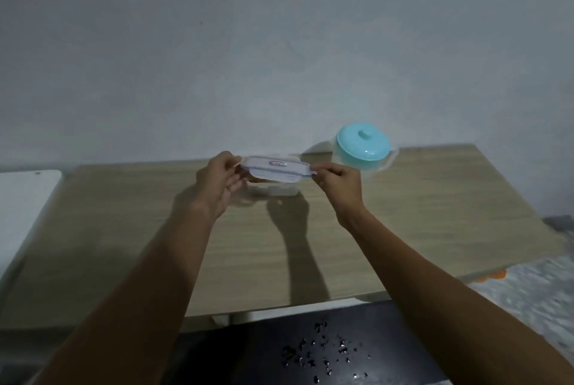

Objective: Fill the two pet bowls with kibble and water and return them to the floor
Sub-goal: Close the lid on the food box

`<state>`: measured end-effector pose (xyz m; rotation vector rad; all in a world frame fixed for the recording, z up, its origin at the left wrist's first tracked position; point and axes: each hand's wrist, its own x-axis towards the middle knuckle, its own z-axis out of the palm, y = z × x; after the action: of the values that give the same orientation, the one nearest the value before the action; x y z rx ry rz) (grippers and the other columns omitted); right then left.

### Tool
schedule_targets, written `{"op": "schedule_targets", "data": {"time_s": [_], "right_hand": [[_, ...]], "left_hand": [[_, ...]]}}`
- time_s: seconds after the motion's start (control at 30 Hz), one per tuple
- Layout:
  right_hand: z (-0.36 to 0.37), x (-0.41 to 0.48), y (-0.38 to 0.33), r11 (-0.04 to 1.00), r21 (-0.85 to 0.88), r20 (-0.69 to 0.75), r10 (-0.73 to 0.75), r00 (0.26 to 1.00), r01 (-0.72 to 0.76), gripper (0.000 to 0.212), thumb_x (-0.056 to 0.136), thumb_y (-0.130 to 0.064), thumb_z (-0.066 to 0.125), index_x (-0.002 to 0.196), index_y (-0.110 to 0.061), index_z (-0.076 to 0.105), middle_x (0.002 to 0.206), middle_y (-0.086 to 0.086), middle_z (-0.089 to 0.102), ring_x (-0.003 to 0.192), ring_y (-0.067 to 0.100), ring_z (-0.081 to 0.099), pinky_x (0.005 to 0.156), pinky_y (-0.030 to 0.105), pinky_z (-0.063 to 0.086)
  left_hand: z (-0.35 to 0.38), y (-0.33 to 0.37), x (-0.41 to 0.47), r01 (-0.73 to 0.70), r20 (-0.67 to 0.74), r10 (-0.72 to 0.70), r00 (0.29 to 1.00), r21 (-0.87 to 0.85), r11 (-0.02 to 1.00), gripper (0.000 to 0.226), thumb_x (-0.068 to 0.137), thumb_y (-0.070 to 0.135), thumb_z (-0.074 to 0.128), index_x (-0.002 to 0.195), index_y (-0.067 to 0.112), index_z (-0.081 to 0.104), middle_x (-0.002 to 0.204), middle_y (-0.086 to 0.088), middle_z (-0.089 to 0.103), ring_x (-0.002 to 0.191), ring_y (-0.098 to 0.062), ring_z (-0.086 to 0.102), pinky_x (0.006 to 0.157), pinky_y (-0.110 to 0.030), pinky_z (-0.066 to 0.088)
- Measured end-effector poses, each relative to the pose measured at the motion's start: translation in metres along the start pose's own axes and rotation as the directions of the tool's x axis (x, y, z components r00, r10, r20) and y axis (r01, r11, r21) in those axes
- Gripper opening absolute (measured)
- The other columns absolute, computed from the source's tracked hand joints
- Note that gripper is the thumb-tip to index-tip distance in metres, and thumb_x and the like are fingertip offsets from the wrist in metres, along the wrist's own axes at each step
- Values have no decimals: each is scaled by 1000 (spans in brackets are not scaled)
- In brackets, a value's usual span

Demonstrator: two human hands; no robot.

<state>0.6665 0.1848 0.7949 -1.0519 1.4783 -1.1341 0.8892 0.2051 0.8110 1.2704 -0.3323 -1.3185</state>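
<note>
Seemingly both hands (217,179) (340,181) — gripping lid (275,168).

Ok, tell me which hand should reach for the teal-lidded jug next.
Right. The right hand is nearer the teal-lidded jug; the left hand holds the far end of the container lid.

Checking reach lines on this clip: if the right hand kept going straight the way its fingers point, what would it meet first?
The right hand points left along the clear rectangular clip-lock lid it already pinches; beyond that lies the left hand at the lid's other end. Depth seems matched, though uncertain.
</note>
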Motion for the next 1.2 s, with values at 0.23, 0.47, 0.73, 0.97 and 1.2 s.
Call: {"op": "schedule_targets", "data": {"time_s": [0.23, 0.47, 0.73, 0.97, 1.2], "right_hand": [[19, 27, 12, 979, -196, -50, -59, 997, 49, 32, 84, -8, 77, 115, -14, 77, 104, -6, 72, 96, 17, 70, 90, 32, 55], [41, 59, 26, 964, -266, -97, -48, 994, 21, 30, 89, -8, 74, 119, -9, 76, 114, 5, 77, 101, 17, 69, 86, 25, 50], [50, 58, 37, 937, -348, -122, -76, 990, 29, 31, 88, -8, 73, 119, -10, 75, 109, 10, 76, 93, 23, 67, 77, 20, 43], [48, 63, 39, 959, -282, -107, -17, 994, -14, 32, 90, -10, 71, 122, -12, 73, 121, 7, 72, 109, 21, 63, 87, 24, 43], [46, 65, 44, 969, -235, -119, 51, 992, -78, 41, 90, -16, 75, 131, -9, 69, 128, 7, 71, 115, 22, 66, 93, 26, 46]], "left_hand": [[-1, -29, 43, -111, -98, 138, 986, 242, 964, 26, 82, 1, 74, 107, 3, 71, 91, -11, 71, 79, -18, 63, 85, -36, 55], [1, -43, 67, -231, -108, 290, 951, 375, 898, 42, 82, 1, 75, 122, -2, 65, 112, -9, 69, 98, -14, 66, 97, -29, 51], [0, -52, 83, -219, -98, 294, 951, 458, 861, 42, 83, 2, 74, 123, -1, 64, 121, -15, 68, 105, -18, 66, 100, -38, 51], [-4, -54, 92, -181, -109, 256, 961, 454, 872, 44, 78, 7, 79, 121, 1, 67, 116, -16, 69, 103, -25, 68, 93, -44, 56], [-3, -58, 87, -116, -147, 185, 972, 381, 917, 47, 79, 6, 79, 123, -1, 65, 111, -13, 70, 93, -22, 68, 72, -26, 60]]}}
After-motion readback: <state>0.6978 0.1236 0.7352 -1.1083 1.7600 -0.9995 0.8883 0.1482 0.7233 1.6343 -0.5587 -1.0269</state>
